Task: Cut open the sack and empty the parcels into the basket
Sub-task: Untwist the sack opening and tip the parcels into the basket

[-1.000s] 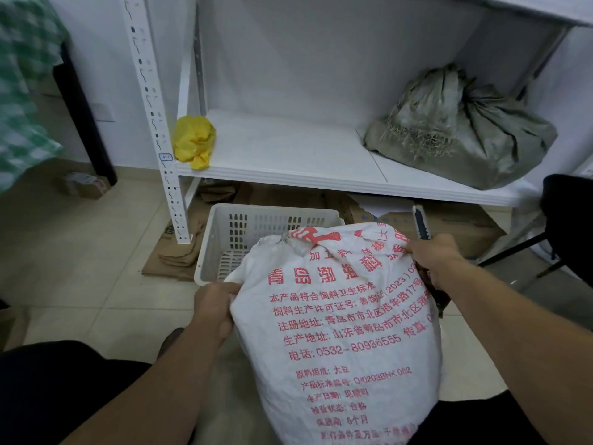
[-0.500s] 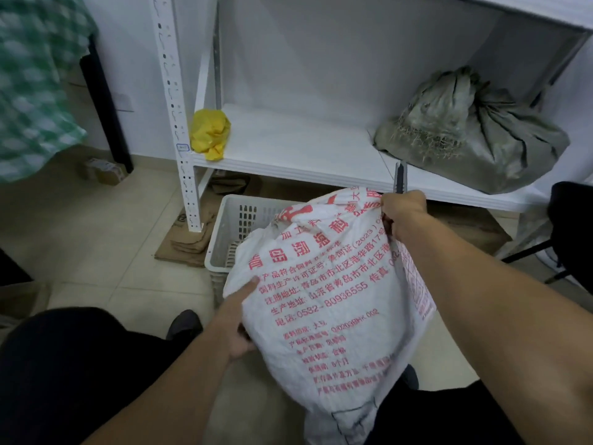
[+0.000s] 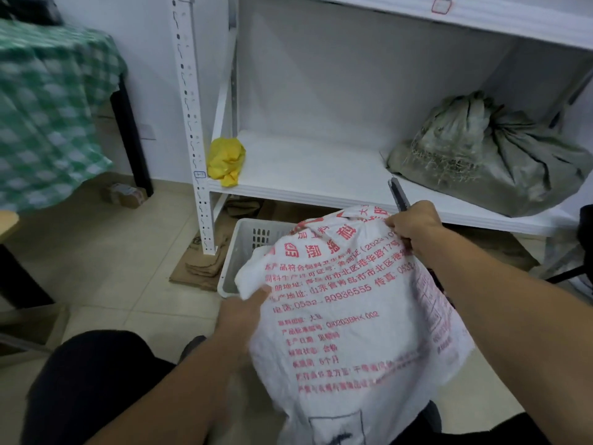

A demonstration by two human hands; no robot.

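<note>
A white woven sack (image 3: pixel 346 319) with red print leans tilted over the near edge of a white slotted basket (image 3: pixel 247 242) on the floor. My left hand (image 3: pixel 240 316) holds the sack's left side, thumb on the front. My right hand (image 3: pixel 414 226) grips the sack's top right corner and also holds a dark utility knife (image 3: pixel 398 194) that points up past the shelf edge. The sack hides most of the basket, and no parcels show.
A white metal shelf (image 3: pixel 305 175) stands behind the basket, with a yellow bag (image 3: pixel 226 162) at its left and a grey-green tied sack (image 3: pixel 491 155) at its right. Flattened cardboard (image 3: pixel 199 268) lies under the shelf. A green checked cloth (image 3: pixel 48 117) hangs at left.
The sack has been lifted and tipped further toward the basket. My left hand slid down its left side, and my right hand with the knife rose to the sack's top corner.
</note>
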